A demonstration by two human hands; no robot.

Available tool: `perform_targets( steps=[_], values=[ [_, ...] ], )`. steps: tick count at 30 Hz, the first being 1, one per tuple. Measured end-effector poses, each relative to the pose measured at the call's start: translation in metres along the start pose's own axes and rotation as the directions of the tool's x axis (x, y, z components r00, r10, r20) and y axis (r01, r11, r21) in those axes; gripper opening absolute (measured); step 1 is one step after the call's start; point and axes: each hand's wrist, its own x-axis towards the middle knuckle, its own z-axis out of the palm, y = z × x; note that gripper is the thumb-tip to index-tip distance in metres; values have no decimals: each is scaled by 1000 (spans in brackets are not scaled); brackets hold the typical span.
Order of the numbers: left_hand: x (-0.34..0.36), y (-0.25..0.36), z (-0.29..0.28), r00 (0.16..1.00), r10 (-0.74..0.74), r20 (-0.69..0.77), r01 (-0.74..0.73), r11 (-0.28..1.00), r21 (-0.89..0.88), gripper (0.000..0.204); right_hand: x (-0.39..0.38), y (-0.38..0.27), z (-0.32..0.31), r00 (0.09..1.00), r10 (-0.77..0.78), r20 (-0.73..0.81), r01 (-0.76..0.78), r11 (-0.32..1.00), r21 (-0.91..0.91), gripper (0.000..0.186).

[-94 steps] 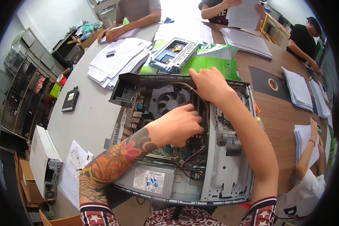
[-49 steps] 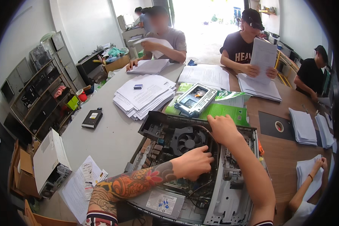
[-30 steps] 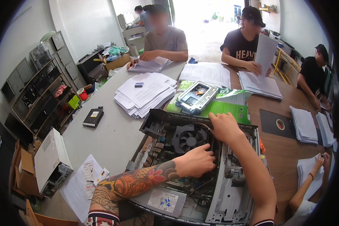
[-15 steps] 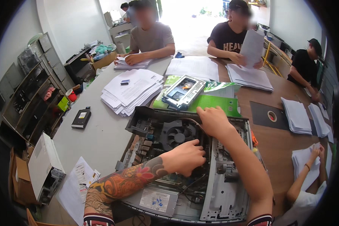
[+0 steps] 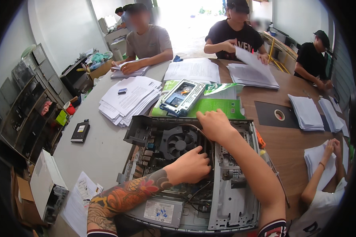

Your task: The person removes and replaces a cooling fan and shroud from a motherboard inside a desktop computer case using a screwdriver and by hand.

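basically, an uncovered black-and-silver metal pc case (image 5: 235, 215) sits on the two-tone grey-and-brown table (image 5: 103, 152). l. hand (image 5: 190, 165) is down inside the case, just by the round black plastic fan (image 5: 180, 144), fingers curled; tips hidden, so can't tell if they're clamped on anything. r. hand (image 5: 215, 124) is at the case's far rim, fingers bent; can't tell if it's gripping. boxy silver metal psu (image 5: 162, 211) w/ blue marks: case's near-left corner. just beyond case: perforated silver metal drive cage (image 5: 182, 97), partly on flat green sheet (image 5: 219, 106). left of case, apart: flat black optical drive (image 5: 80, 131).
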Motion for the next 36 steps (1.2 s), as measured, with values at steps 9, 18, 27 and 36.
perform_targets(
  steps=[9,18,27,36],
  values=[
    [5,6,-2,998,-19,60,12,993,115,13,-1,0,-1,1000,-5,0,6,1000,29,17],
    [2,-2,-7,999,6,34,-6,1000,-12,10,0,0,-1,1000,-11,5,10,1000,13,19],
    [2,-5,-4,1000,-10,-1,10,1000,-27,8,0,-1,-2,1000,-7,4,7,1000,16,21],
    [-1,-6,-9,995,33,94,-27,997,-68,17,-2,0,0,1000,-8,-15,9,1000,25,19]
  ],
)
